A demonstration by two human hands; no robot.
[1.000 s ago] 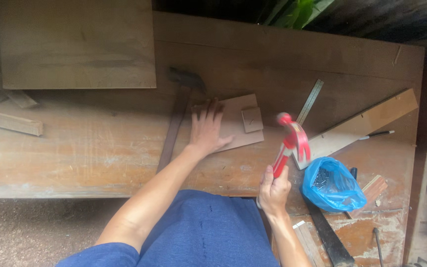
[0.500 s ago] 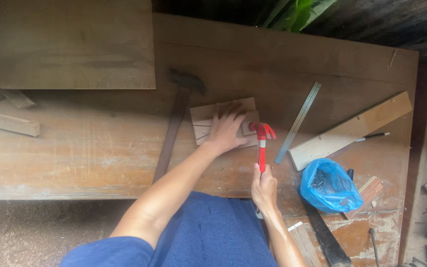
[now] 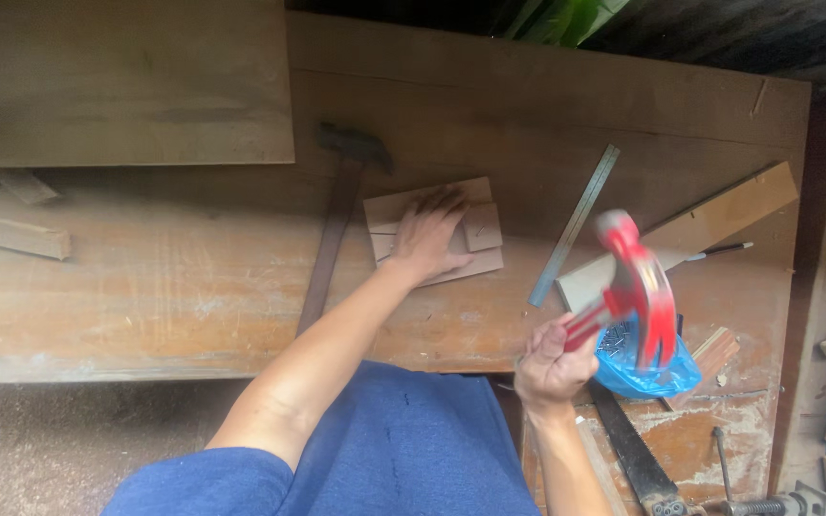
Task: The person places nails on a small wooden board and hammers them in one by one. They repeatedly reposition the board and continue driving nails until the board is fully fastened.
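Head view, looking straight down: at the centre of the frame a small stack of thin wooden pieces (image 3: 437, 232) lies flat on the wooden workbench (image 3: 193, 277). The left hand (image 3: 429, 241) presses on it, palm down and fingers spread flat, gripping nothing. A smaller square offcut (image 3: 483, 226) sits on the stack just right of the fingers.

Lower right of centre, the right hand (image 3: 549, 363) is closed in a fist around the handle of a red claw hammer (image 3: 635, 287), whose head is raised and motion-blurred, up and to the right of the hand, well apart from the stack.

Behind the hammer head lies a blue plastic bag (image 3: 638, 368) with small dark bits inside, probably nails. A steel ruler (image 3: 574, 225) runs diagonally between the stack and a pale timber strip (image 3: 685, 234), and a pencil (image 3: 719, 250) rests by that strip. Left of the stack lies a dark long-handled hammer (image 3: 336, 215). A large flat board (image 3: 136, 81) fills the upper left, with scrap battens (image 3: 11, 234) at the left edge. A handsaw (image 3: 628, 449) lies at the lower right.
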